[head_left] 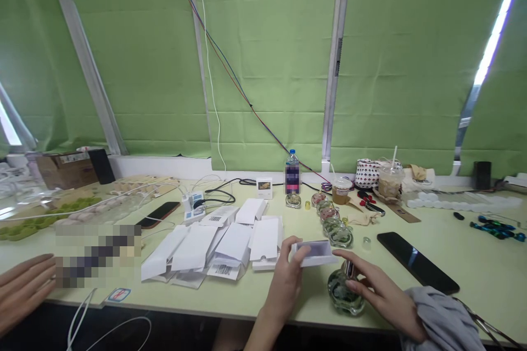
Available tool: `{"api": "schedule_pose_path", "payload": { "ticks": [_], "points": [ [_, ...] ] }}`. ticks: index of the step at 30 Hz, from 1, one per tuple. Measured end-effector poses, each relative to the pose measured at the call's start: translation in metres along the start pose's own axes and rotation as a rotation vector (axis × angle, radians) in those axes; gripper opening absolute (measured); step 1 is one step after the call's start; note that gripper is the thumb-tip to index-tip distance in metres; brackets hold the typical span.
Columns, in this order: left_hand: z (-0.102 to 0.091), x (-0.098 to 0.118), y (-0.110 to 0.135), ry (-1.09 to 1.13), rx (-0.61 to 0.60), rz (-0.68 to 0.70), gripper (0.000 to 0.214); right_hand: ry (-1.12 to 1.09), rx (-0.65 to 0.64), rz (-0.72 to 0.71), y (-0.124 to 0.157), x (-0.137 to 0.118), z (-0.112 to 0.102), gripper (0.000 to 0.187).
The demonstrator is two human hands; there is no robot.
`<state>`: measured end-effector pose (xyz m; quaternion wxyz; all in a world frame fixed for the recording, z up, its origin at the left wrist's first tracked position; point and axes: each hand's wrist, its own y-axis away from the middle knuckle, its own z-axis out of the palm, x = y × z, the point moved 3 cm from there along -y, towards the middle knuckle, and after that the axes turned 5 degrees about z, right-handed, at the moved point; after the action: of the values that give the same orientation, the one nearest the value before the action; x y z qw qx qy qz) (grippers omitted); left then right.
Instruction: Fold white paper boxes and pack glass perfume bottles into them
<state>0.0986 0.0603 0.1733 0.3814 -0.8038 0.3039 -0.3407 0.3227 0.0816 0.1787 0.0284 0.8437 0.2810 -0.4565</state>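
My left hand (288,277) is closed on the left end of a small white box (315,252), which it holds just above the table's near edge. My right hand (376,288) rests over a round clear glass bottle (345,293) with greenish contents, fingers curled round its top. The box sits just above and left of that bottle. A row of similar glass bottles (331,222) runs away from me behind the box.
Several flat white boxes (230,244) lie left of my hands. A black phone (415,269) lies to the right, another phone (158,214) further left. A water bottle (292,173), drink cups (389,178) and cables line the back. Another person's hand (22,288) rests at the far left edge.
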Motion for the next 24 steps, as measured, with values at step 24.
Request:
{"api": "schedule_pose_path", "payload": {
  "ticks": [24],
  "points": [
    [-0.014, -0.012, 0.01, 0.338, 0.169, -0.447, 0.034, 0.205, -0.211, -0.022, 0.019, -0.053, 0.011, 0.084]
  ]
}}
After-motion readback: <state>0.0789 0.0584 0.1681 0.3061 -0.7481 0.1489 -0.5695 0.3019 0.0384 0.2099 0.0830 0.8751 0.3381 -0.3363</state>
